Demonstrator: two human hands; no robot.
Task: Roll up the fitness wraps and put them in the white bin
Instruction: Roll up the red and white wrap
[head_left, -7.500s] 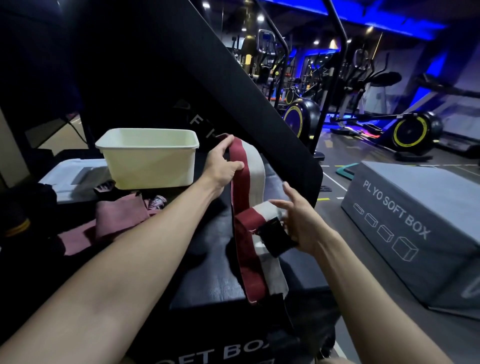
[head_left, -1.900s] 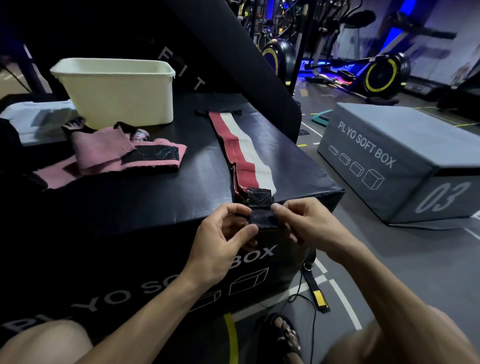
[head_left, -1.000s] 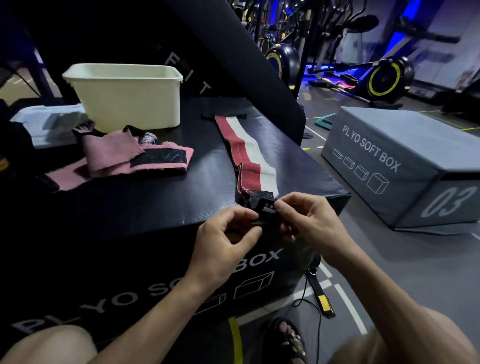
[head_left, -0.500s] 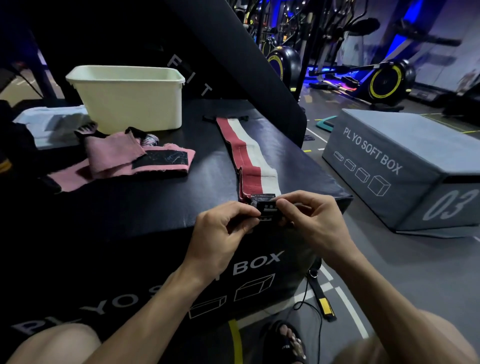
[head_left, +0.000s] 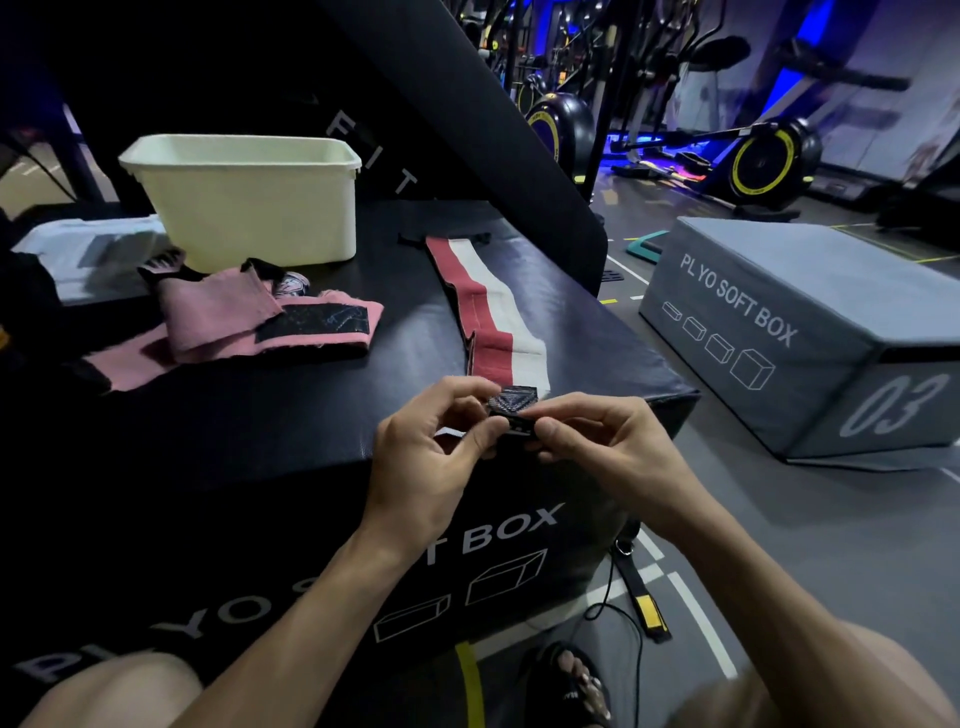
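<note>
Red-and-white wrap (head_left: 488, 317) end pinched between left hand (head_left: 431, 447), right hand (head_left: 597, 441)

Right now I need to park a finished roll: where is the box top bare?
Bare: black box top between pink wrap and striped wrap. Crowded: in front of the white bin, and where both hands work.
</note>
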